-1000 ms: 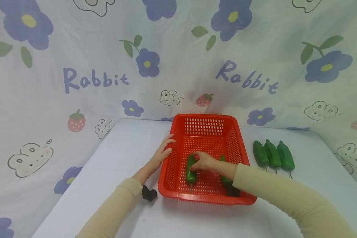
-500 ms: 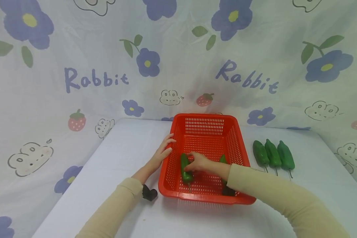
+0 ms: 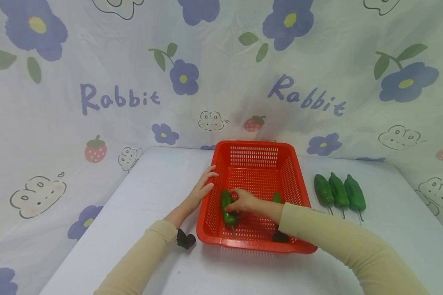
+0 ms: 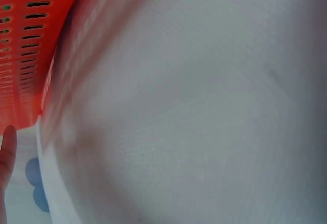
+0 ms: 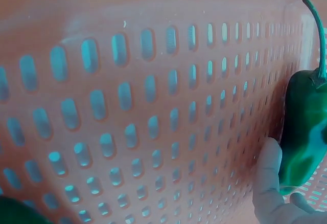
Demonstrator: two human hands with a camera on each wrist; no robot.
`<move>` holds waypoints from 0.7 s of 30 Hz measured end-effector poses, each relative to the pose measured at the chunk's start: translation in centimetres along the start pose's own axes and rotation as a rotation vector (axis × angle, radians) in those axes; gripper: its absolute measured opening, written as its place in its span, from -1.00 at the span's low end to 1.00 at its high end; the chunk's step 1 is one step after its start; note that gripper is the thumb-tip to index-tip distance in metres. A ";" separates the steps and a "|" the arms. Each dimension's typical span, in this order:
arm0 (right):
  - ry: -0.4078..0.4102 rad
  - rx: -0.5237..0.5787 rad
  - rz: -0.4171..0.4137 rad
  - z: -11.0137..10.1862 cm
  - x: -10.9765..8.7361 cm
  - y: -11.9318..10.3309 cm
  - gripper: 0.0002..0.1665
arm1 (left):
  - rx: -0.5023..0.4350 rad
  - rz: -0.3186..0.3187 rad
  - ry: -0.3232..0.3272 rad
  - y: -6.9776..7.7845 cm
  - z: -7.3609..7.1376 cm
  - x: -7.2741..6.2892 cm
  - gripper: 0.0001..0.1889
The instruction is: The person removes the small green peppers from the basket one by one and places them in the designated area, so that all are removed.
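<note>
Inside the red plastic basket (image 3: 260, 246), my right hand (image 3: 245, 202) grips a long green pepper (image 3: 227, 205) near the left wall. Its stem points toward the front. In the right wrist view a finger (image 5: 270, 168) presses along the pepper's side (image 5: 305, 132), close to the slotted wall. My left hand (image 3: 197, 194) rests at the basket's left rim with fingers extended over it. The left wrist view catches one fingertip (image 4: 7, 150) beside the red wall (image 4: 36, 50). Another green pepper (image 3: 277, 197) lies in the basket's right part, mostly hidden by my right forearm.
Three green peppers (image 3: 339, 191) lie side by side on the white table (image 3: 158, 172), right of the basket, stems toward the front. A small black object (image 3: 186, 239) shows at my left wrist. A patterned cloth (image 3: 221, 94) hangs behind the table.
My right hand has shifted left inside the basket, bringing the pepper closer to the left wall. My left hand stays at the rim.
</note>
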State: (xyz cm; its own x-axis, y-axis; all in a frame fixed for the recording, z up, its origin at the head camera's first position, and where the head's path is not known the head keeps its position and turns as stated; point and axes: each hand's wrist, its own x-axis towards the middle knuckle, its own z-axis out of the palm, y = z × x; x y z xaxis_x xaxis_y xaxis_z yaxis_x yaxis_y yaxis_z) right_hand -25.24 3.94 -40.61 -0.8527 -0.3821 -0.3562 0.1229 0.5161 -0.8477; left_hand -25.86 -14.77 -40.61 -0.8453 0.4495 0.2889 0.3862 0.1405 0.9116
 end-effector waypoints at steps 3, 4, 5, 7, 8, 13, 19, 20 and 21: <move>0.001 0.006 0.010 0.0 0.0 -0.1 -0.24 | 0.010 0.002 -0.001 0.0 0.0 0.0 -0.63; 0.002 0.007 0.013 0.0 0.0 -0.1 -0.24 | 0.011 0.003 0.000 0.0 0.0 0.0 -0.64; 0.003 0.004 0.014 0.0 0.0 -0.1 -0.23 | 0.011 0.005 -0.001 -0.1 0.0 0.1 -0.63; -0.006 -0.001 0.008 0.0 0.0 -0.2 -0.21 | 0.002 0.012 0.000 -0.3 0.0 0.1 -0.63; -0.013 0.000 0.004 0.0 0.0 -0.2 -0.20 | -0.005 0.015 0.000 -0.6 0.0 0.1 -0.63; -0.042 0.005 -0.028 0.2 0.1 -0.1 -0.20 | -0.001 0.022 0.011 -2.8 -0.3 0.4 -0.63; -0.029 0.015 -0.044 0.4 0.6 0.3 -0.17 | -0.007 0.042 0.010 -3.8 -0.4 0.5 -0.60; -0.029 0.018 -0.048 0.4 0.7 0.4 -0.16 | -0.015 0.043 0.010 -3.8 -0.3 0.5 -0.60; -0.033 0.020 -0.053 0.4 0.8 0.4 -0.15 | -0.015 0.044 0.009 -3.7 -0.3 0.5 -0.59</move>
State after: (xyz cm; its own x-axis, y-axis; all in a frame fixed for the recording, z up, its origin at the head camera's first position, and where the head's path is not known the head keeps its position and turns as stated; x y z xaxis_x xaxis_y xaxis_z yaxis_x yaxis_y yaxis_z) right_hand -25.63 3.54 -41.42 -0.8409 -0.4338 -0.3236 0.0887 0.4794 -0.8731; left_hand -27.87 -15.37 -43.78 -0.8309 0.4470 0.3314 0.4177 0.1076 0.9022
